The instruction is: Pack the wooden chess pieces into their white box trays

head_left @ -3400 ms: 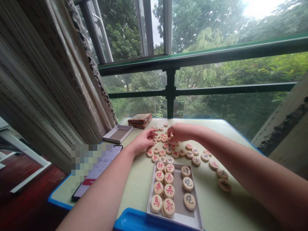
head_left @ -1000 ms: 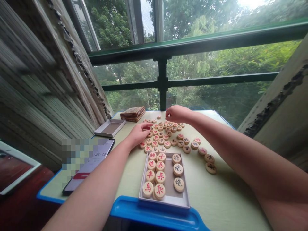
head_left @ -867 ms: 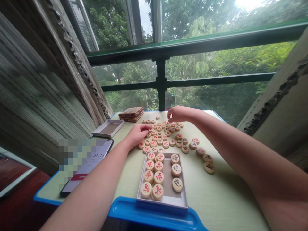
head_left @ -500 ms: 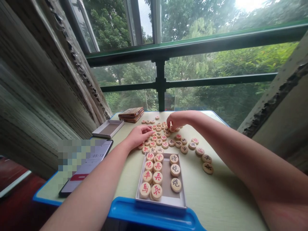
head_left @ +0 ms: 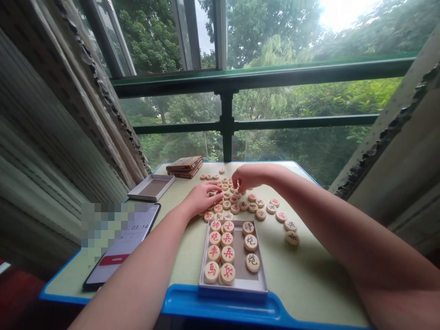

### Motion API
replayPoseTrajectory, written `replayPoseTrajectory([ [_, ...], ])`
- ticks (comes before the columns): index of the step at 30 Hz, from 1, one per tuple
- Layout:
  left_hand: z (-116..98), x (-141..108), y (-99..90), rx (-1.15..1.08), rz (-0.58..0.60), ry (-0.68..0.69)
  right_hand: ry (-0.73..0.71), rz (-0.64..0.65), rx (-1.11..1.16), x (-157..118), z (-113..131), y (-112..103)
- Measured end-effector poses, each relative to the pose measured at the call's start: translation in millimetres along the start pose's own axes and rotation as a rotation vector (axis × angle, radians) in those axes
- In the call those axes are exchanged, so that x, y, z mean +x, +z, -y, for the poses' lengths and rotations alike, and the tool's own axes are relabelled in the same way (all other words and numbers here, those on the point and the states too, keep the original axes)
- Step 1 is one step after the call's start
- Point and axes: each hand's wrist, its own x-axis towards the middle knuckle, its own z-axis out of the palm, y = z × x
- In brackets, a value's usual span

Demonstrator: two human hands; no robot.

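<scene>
Round wooden Chinese chess pieces (head_left: 235, 209) with red and black characters are spread over the middle of the table. My left hand (head_left: 202, 198) lies over the left side of the pile, fingers stretched out and touching pieces. Across the pile, my right hand (head_left: 250, 176) reaches down with bent fingers closed towards the pieces. What its fingertips hold, if anything, is hidden. Nearest to me is a shallow white box (head_left: 261, 270). It has two columns of red pieces (head_left: 213, 253) on its left and three black pieces (head_left: 252, 262) on its right.
On the left lie a phone (head_left: 130, 238) showing a timer and a shallow box lid (head_left: 161, 197). Brown flat boxes (head_left: 184, 166) are stacked at the back left. Several loose pieces (head_left: 292, 238) trail off to the right. A blue tray edge (head_left: 220, 302) borders the table's front.
My right hand has moved slightly left, over the pile's middle. My left hand has slid a little rightwards over the pieces. The camera view has shifted slightly.
</scene>
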Motion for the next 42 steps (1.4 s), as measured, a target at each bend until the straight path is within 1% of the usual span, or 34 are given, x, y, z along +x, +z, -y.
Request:
replayPoseTrajectory([
  [3, 0.9, 0.8, 0.9, -0.006, 0.003, 0.01, 0.044, 0.075, -0.021, -15.9, 14.4, -3.3],
  [5, 1.6, 1.4, 1.9, -0.021, -0.011, 0.008, 0.087, 0.085, -0.029, -26.0, 20.9, -0.2],
  [9, 3.1, 2.6, 4.9, -0.081, -0.074, -0.003, 0.163, -0.049, 0.003, -41.9, 23.7, 16.9],
  [12, 3.3, 3.1, 5.9, -0.186, -0.114, -0.078, 0.173, -0.185, 0.051, -47.6, 19.0, 32.4],
  [15, 2.0, 2.6, 4.9, -0.286, -0.104, -0.187, 0.092, -0.34, 0.065, -45.9, 13.8, 48.2],
  [17, 0.1, 1.5, 3.7, -0.325, -0.088, -0.221, 0.001, -0.361, 0.048, -42.7, 12.3, 58.6],
  [19, -2.2, -0.1, 3.0, -0.353, -0.083, -0.227, -0.044, -0.382, 0.042, -40.5, 13.0, 67.5],
  [23, -6.2, -2.9, 3.6, -0.33, -0.087, -0.168, 0.003, -0.471, 0.043, -42.7, 15.6, 77.0],
  [25, -7.0, -3.2, 4.3, -0.278, -0.044, -0.111, 0.022, -0.485, 0.047, -45.0, 15.0, 78.5],
  [29, -6.5, -2.8, 5.3, -0.202, 0.061, -0.032, 0.028, -0.471, 0.082, -47.5, 10.7, 79.5],
  [32, -5.3, -2.7, 6.2, -0.206, 0.039, -0.004, 0.018, -0.46, 0.097, -48.3, 9.1, 79.3],
  [35, -5.1, -2.3, 6.2, -0.189, 0.002, -0.011, 0.023, -0.481, 0.106, -48.1, 8.8, 79.6],
  [38, -6.6, -1.6, 5.1, -0.116, 0.015, 0.01, 0.041, -0.492, 0.097, -47.5, 7.3, 80.5],
  [40, -7.8, -1.6, 4.5, -0.092, 0.03, 0.037, 0.037, -0.462, 0.096, -48.0, 6.0, 80.5],
  [42, -8.5, -2.1, 4.6, -0.113, 0.036, 0.069, 0.023, -0.435, 0.099, -49.2, 5.3, 80.2],
])
